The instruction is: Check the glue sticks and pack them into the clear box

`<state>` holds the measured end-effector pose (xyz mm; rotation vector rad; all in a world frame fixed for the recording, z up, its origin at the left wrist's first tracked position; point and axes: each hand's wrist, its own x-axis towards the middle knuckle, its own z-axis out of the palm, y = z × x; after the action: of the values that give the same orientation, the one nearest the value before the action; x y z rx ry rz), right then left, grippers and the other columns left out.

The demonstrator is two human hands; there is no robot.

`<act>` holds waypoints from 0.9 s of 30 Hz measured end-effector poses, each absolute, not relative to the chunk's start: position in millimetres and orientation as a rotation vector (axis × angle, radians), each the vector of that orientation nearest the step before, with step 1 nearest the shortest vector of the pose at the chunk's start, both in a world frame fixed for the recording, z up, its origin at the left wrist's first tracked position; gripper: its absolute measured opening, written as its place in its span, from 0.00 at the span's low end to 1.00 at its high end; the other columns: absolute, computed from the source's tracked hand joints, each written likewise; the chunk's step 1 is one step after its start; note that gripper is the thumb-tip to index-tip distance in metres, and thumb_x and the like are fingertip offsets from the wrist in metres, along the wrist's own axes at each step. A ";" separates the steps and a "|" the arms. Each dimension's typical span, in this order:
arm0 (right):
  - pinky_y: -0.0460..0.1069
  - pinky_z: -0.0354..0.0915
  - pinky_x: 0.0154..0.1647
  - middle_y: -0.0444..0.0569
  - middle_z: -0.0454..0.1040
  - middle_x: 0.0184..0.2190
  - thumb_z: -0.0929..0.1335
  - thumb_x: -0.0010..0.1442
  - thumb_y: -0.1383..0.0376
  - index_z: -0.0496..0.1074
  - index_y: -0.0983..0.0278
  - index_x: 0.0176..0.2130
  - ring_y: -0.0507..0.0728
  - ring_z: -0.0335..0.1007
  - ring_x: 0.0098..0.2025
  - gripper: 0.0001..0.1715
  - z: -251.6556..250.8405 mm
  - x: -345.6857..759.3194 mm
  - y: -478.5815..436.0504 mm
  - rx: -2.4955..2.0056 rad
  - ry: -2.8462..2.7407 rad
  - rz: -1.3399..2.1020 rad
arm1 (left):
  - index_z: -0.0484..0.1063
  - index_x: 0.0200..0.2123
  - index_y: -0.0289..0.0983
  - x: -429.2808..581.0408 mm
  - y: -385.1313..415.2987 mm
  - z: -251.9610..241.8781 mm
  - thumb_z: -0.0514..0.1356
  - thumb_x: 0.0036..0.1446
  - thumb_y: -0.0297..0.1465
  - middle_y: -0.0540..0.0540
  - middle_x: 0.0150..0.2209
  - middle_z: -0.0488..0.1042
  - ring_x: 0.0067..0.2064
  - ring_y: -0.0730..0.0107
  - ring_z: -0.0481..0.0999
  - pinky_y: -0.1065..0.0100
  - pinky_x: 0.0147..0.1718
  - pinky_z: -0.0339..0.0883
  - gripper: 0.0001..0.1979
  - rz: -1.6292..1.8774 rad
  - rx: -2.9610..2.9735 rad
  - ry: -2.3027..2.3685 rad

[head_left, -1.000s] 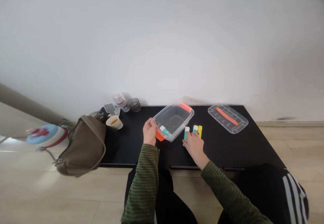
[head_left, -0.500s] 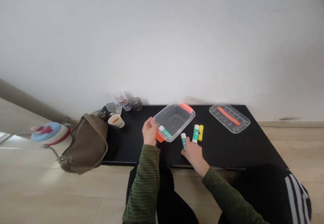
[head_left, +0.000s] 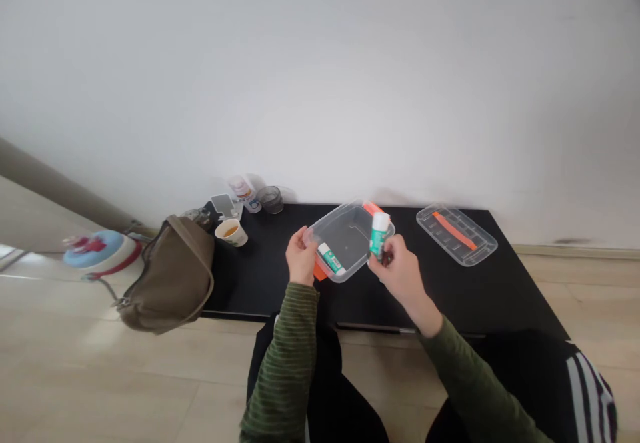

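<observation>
My left hand (head_left: 301,256) grips the near left rim of a clear plastic box (head_left: 350,233) with orange handles. Inside the box, a white-and-teal glue stick (head_left: 331,258) lies near that corner. My right hand (head_left: 403,269) holds another white-capped teal glue stick (head_left: 380,235) upright, just over the box's right corner. The yellow stick and the other small stick do not show, and my right hand may hide them.
A clear lid (head_left: 457,235) with an orange strip lies on the black table (head_left: 480,296) at right. At left stand a paper cup (head_left: 231,232), a glass (head_left: 271,199) and a phone (head_left: 223,206). A brown bag (head_left: 167,276) overlaps the table's left edge.
My right hand has lifted a teal glue stick off the table, up to the box's right corner. My left hand stays on the box, which has turned slightly.
</observation>
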<state>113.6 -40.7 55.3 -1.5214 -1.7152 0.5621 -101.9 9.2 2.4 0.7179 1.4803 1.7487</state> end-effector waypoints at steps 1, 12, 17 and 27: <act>0.45 0.60 0.30 0.39 0.69 0.24 0.66 0.55 0.58 0.59 0.59 0.33 0.51 0.66 0.25 0.10 61.3 105.2 -28.7 -1.517 -1.826 0.544 | 0.71 0.48 0.34 -101.4 8.9 2.4 0.60 0.44 0.16 0.41 0.45 0.77 0.49 0.64 0.78 0.59 0.55 0.68 0.25 1.752 0.721 1.479; 0.51 0.69 0.40 0.60 0.78 0.45 0.71 0.52 0.68 0.75 0.67 0.45 0.65 0.76 0.46 0.18 46.4 28.2 38.2 -1.794 -2.724 0.568 | 0.72 0.46 0.33 -98.8 11.2 0.9 0.58 0.41 0.14 0.41 0.43 0.78 0.45 0.65 0.79 0.59 0.53 0.69 0.26 1.717 0.667 1.495; 0.54 0.71 0.42 0.62 0.78 0.46 0.72 0.49 0.70 0.77 0.67 0.45 0.66 0.76 0.47 0.20 30.4 15.2 46.6 -1.873 -2.783 0.668 | 0.72 0.46 0.34 -98.3 9.9 0.6 0.59 0.42 0.14 0.42 0.44 0.78 0.46 0.66 0.79 0.60 0.54 0.69 0.25 1.707 0.646 1.498; 0.52 0.71 0.41 0.63 0.79 0.42 0.69 0.55 0.72 0.79 0.68 0.42 0.65 0.77 0.46 0.13 24.6 16.3 44.3 -1.857 -2.778 0.713 | 0.73 0.46 0.34 -98.1 9.7 -0.6 0.61 0.42 0.15 0.41 0.43 0.78 0.48 0.63 0.78 0.57 0.55 0.67 0.25 1.705 0.680 1.492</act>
<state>16.3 44.3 24.6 -1.8568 -2.7776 0.7131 -98.1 9.7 -0.6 0.6803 1.4917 1.7053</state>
